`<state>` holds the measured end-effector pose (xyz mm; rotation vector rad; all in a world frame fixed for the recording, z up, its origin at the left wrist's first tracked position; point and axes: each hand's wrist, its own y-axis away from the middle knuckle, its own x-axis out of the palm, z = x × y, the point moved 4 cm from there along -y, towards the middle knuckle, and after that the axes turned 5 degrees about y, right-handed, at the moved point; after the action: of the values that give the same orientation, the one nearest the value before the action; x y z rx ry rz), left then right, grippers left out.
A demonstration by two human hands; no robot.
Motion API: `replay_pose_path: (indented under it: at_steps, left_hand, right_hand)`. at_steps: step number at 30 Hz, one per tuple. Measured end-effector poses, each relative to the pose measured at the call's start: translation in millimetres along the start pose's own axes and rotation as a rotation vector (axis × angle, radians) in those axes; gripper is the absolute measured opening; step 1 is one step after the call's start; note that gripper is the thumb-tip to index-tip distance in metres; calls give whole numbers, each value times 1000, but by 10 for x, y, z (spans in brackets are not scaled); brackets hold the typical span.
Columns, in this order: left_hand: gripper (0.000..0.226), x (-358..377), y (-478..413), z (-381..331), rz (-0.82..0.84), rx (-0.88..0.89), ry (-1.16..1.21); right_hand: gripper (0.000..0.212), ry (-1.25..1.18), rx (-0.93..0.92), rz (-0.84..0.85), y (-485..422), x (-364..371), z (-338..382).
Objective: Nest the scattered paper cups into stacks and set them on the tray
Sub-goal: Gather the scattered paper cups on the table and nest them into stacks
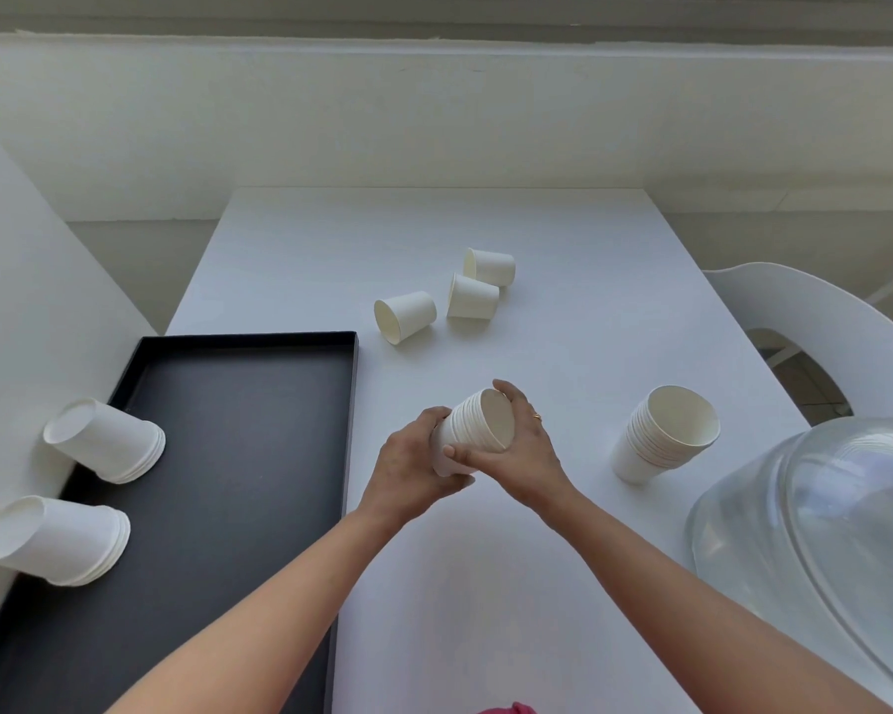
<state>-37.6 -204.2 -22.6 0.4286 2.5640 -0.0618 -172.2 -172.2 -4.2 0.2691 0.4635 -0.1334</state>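
Observation:
Both hands hold a nested stack of white paper cups [478,430] above the table, mouth tilted up and away. My left hand [413,463] grips its base; my right hand [522,450] wraps its rim and side. A black tray [238,353] lies at the left. Two upside-down cup stacks stand on its left part, one farther [107,440] and one nearer [55,541]. Another upright stack [663,440] stands on the table to the right. Three single cups lie on their sides farther back: one [406,316], a second [473,297], a third [490,266].
A clear glass dome-shaped bowl [820,507] sits upside down at the table's right edge. A white plastic chair [820,322] stands beyond that edge. A white wall or panel [32,280] borders the tray's left side.

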Motion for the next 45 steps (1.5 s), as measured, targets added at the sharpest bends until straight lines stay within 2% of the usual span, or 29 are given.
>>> replay_pose_path:
  at_steps: [6,10,13,15,17,21,26,29,38,45]
  left_hand:
    - [57,8,15,-34,-32,-51,174]
    - [51,97,-10,-73,6,-71,258]
    - [58,125,-74,-38,105,-65,237]
    - [69,126,-137,26,201,-53,134]
    - [74,79,-219,111,227,-69,13]
    - [60,-104,-441,212,143,-129,-40]
    - [42,-407,-786,186,-120,-299,217]
    - [37,-515,-993,216,-231,-368,294]
    - [50,-487,-1410,208,-322,-485,170]
    - [38,-488,-1648,187,-317,-505,125]
  right_hand:
    - [95,-223,10,-13,-12,23,-35]
    - [86,-250,-9,-84,-33,43,-47]
    - [82,-232,-2,-121,-50,2,-46]
    - [81,-188,-5,-151,-61,-49,-51]
    - [82,-150,5,-190,-86,-94,-88]
    - [84,-91,29,-231,-135,-144,-177]
    - [85,-21,-11,-225,-167,-125,-203]
    - [85,35,-51,-201,-193,-110,-192]
    - [82,126,-60,-188,-321,-115,-237]
    - [83,163,-47,-184,-393,-152,-267]
